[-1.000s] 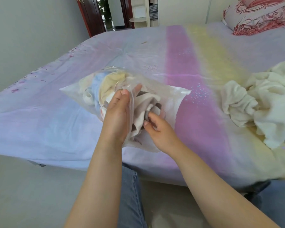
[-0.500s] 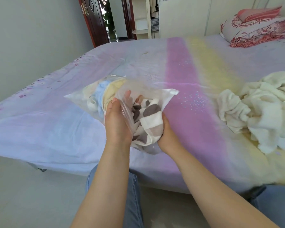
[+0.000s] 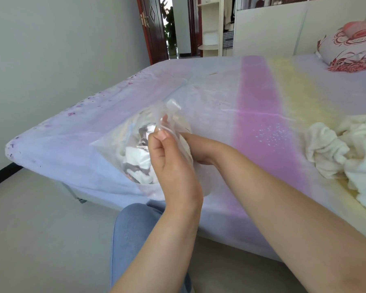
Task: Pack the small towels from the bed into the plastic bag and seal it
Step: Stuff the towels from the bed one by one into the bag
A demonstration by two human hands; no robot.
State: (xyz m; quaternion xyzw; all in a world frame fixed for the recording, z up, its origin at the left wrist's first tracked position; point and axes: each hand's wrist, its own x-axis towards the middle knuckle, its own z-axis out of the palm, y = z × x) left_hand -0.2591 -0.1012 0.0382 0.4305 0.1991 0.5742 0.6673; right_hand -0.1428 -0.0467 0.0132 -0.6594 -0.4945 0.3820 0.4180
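2 hands meet at the mouth of the plastic bag (image 3: 114, 149), which rests near the front edge of the bed (image 3: 220, 98). My left hand (image 3: 171, 163) is closed in a pinch, thumb against fingers, on the gathered top strip of the bag, and the film rises past my fingertips in a crumpled tuft. My right hand (image 3: 195, 150) lies behind the left, against the far side of the bag; only its wrist and heel show, so I cannot tell whether it is clenched or slack. The small towels (image 3: 137, 163) are inside the bag: a white and grey-brown one lies nearest the film, with paler ones behind it, blurred by the plastic. The bag touches the lilac part of the sheet, just left of the pink stripe. A cream cloth (image 3: 344, 157) lies heaped at the right, well apart from the bag. A patterned pillow (image 3: 351, 49) sits at the far corner. My knee in blue jeans (image 3: 133, 229) shows below the bed edge.
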